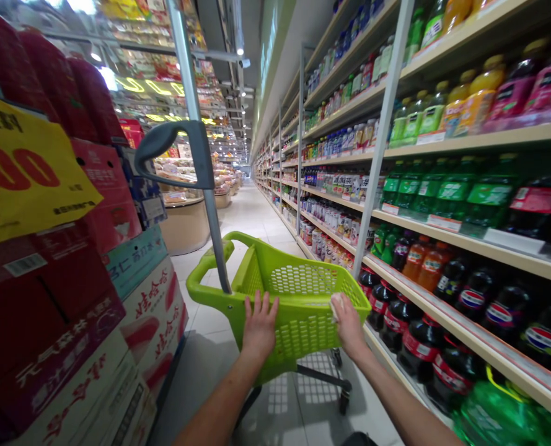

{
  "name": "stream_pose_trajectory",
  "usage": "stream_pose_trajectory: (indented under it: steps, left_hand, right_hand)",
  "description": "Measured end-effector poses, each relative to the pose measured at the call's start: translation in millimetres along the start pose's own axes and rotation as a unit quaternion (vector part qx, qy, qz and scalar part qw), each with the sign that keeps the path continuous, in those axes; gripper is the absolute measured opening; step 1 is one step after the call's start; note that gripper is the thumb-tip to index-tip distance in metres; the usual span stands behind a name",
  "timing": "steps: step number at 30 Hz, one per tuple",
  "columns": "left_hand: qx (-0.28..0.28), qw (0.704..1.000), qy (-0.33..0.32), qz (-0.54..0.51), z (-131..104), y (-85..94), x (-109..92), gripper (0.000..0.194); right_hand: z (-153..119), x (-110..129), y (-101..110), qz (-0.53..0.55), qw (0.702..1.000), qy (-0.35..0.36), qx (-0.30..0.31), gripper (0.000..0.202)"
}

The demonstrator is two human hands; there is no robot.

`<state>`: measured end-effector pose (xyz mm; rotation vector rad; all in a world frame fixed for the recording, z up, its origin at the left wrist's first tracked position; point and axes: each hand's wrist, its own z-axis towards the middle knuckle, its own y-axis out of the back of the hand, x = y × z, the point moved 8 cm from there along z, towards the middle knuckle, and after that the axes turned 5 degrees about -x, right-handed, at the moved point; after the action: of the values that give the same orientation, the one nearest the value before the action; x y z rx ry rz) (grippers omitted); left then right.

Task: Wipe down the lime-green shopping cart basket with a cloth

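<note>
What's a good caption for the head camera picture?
Left hand on a green cart, right hand holding something white at its rim.

Shopping cart [298, 306] on the aisle floor [268, 217], between stacked cartons [93, 316], left, and shelves [383, 133] holding bottles [452, 186], right.

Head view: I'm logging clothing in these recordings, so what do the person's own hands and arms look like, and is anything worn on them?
The left hand and right hand are ungloved, with no ring visible. The left forearm and right forearm are bare, showing no sleeve, watch or bracelet as far as the picture reaches.
</note>
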<state>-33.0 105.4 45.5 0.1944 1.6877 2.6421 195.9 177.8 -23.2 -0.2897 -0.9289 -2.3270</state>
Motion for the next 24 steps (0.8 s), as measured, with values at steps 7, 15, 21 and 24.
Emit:
stream_pose_trajectory:
  steps: [7, 15, 21, 24]
  left_hand:
    - [0.006, 1.0, -0.008, -0.008, -2.0, 0.5, -0.3, 0.057]
    - [0.007, 1.0, 0.001, -0.014, -4.6, 2.6, -2.2, 0.057]
    - [0.002, 1.0, -0.005, -0.01, -5.5, 5.0, -3.7, 0.055]
    - [0.002, 1.0, -0.01, -0.005, -7.5, 4.4, -2.6, 0.056]
  right_hand:
    - [-7.6, 72.5, -29.8, 0.082, 0.991, 0.096, 0.04, 0.061]
    - [1.3, 19.2, -9.4, 0.049, 0.998, -0.018, -0.019, 0.061]
    - [0.4, 117.8, -44.0, 0.159, 0.981, 0.088, 0.072, 0.064]
    - [2.8, 83.7, -35.4, 0.132, 0.987, 0.064, 0.066, 0.063]
